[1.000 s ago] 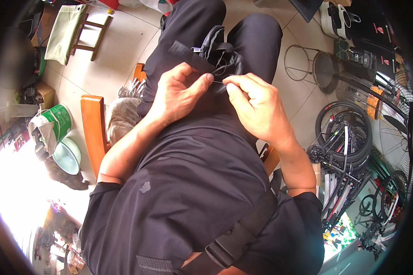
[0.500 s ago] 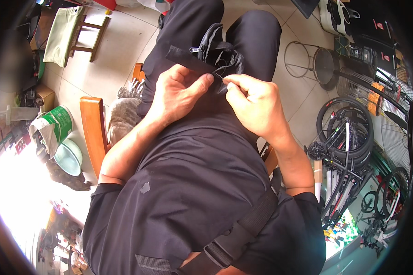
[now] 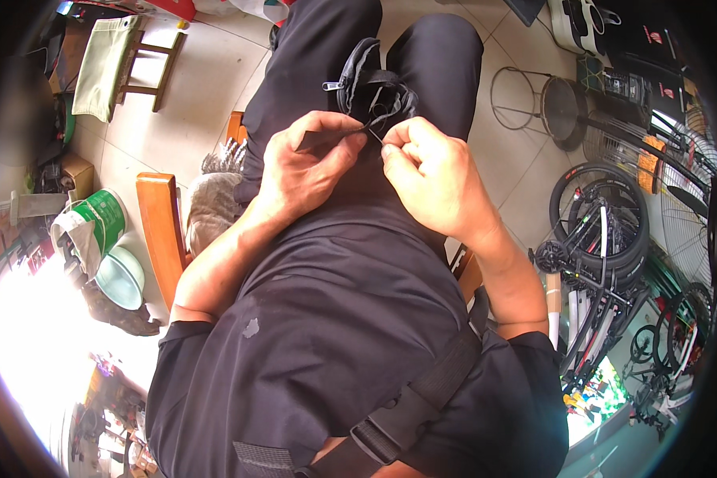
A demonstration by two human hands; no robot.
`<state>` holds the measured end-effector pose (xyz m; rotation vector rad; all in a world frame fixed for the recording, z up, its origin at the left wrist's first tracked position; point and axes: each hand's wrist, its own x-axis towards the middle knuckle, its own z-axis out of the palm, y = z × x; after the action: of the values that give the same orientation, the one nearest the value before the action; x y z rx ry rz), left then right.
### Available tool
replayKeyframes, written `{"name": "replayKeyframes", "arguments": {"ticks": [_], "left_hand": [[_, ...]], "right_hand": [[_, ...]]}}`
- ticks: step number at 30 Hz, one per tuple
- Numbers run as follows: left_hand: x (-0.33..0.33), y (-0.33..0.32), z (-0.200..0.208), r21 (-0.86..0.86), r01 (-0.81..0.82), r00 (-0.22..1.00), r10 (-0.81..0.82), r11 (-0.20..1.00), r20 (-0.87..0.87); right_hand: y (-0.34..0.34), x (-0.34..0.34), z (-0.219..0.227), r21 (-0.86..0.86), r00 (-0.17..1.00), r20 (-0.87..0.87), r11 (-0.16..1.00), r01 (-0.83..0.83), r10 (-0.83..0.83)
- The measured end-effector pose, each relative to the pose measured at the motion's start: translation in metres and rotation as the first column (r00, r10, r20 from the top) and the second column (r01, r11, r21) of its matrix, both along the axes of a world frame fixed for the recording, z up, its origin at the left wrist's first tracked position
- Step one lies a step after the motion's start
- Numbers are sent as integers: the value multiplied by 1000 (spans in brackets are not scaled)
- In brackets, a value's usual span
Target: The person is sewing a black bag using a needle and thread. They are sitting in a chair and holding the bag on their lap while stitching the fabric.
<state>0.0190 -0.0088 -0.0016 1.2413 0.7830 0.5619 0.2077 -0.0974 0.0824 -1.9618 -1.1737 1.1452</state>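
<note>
A small black zippered pouch (image 3: 364, 68) rests between my thighs, its silver zip pull (image 3: 331, 85) at the left edge. From it a black fabric strap (image 3: 319, 139) runs into my left hand (image 3: 304, 171), which is closed on it with thumb and fingers. Just to the right, my right hand (image 3: 438, 179) is closed in a pinch. A thin dark thread (image 3: 377, 137) spans the short gap between the hands and ends at the right fingertips. Whether a needle is also in that pinch is too small to tell.
Left of me are a wooden chair part (image 3: 161, 231), a green bucket (image 3: 105, 219), a pale basin (image 3: 121, 275) and a folding stool (image 3: 107, 68). On the right are a folded bicycle (image 3: 601, 223), a round wire stand (image 3: 520, 99) and a fan cage (image 3: 693, 231).
The strap's loose end, which stuck out beyond my left fingers, is now folded down across them. My right hand has shifted slightly left, its fingertips a little lower, with the thread still stretched between the hands.
</note>
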Motion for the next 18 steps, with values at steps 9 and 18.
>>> {"name": "replayKeyframes", "arguments": {"ticks": [9,18], "left_hand": [[-1,7,-3,-97,42,998,-37,994,58],[-2,0,-8,-98,-10,994,21,995,112]], "right_hand": [[-9,0,-17,255,946,295,943,-213,134],[-5,0,-16,257,954,283,951,-174,98]]}}
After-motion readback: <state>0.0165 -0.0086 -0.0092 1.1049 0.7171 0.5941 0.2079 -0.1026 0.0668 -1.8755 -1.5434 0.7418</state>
